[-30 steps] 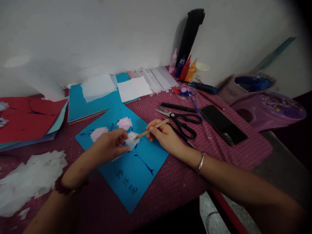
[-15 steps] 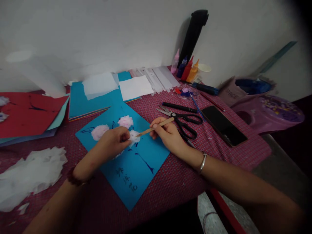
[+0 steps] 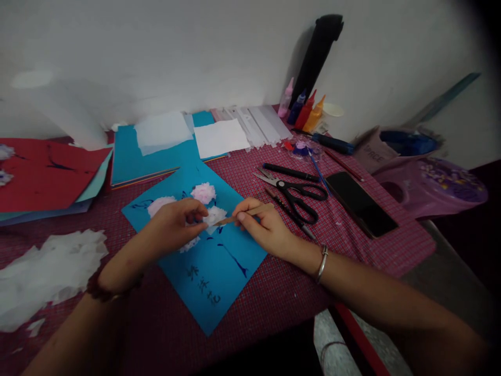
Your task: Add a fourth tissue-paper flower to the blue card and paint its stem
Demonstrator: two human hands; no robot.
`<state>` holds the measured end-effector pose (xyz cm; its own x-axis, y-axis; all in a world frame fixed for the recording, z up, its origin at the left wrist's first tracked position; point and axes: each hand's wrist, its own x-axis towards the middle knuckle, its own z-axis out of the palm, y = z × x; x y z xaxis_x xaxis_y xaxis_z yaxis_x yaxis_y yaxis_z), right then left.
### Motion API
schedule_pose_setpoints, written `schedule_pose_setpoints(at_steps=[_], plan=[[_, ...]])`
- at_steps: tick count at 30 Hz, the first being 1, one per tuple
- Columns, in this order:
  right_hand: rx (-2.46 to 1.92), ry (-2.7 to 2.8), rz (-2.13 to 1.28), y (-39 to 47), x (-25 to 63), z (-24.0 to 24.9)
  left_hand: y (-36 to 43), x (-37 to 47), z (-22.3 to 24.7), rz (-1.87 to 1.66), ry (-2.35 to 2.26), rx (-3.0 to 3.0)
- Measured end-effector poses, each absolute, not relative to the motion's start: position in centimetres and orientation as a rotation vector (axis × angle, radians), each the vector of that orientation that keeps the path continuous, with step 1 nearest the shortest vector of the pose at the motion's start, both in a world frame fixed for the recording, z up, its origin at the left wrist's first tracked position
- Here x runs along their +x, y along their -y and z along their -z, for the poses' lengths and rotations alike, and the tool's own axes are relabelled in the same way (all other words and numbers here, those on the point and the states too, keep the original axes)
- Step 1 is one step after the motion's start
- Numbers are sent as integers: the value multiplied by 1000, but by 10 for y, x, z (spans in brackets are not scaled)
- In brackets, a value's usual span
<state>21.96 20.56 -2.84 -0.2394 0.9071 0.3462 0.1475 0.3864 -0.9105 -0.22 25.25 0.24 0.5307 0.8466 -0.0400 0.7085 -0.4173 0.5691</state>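
Observation:
On the table lies a blue sheet of paper point(image 3: 229, 282) with dark painted stems, handwritten characters and several crumpled tissue-paper flowers, one of them a pink flower point(image 3: 203, 193). My right hand point(image 3: 262, 227) pinches a flat wooden craft stick point(image 3: 254, 211), its tip touching a white tissue flower point(image 3: 215, 215) near the sheet's middle. At that flower's left side is my left hand point(image 3: 180, 222), thumb and forefinger apart by its edge. My left wrist and hand partly cover another pale flower point(image 3: 161, 205) and a lower flower point(image 3: 190, 244).
Black-handled scissors point(image 3: 297, 190), a marker point(image 3: 290, 171) and a phone point(image 3: 360, 203) lie to the right. Paint bottles point(image 3: 305, 112) stand by the wall. Tissue pieces point(image 3: 50, 277) and a red sheet point(image 3: 43, 180) are at left. A pink stool point(image 3: 442, 185) stands beyond the table.
The wooden stick has tilted lower, and my right hand has moved slightly left and down with it. My left thumb and forefinger have spread a little and shifted left.

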Motion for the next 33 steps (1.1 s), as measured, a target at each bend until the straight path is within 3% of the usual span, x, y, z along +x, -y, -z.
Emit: schedule_pose_setpoints(at_steps=[10,18,21,28,33], plan=[[-903,2071,-658,-198,223,27,-124,30,24,-288,-1161,2915],[-880,2379,-263,-190,220,25,-121,27,26,-318,-1211,2867],[-893,2185,-459,-191,222,22,-118,28,22,-277,-1251,2807],[-985,1151,-1252,-214,236,22,-108,22,13,103,-1400,2681],[-1015,1035,-1510,-223,241,26,-90,15,0,54,-1386,2507]])
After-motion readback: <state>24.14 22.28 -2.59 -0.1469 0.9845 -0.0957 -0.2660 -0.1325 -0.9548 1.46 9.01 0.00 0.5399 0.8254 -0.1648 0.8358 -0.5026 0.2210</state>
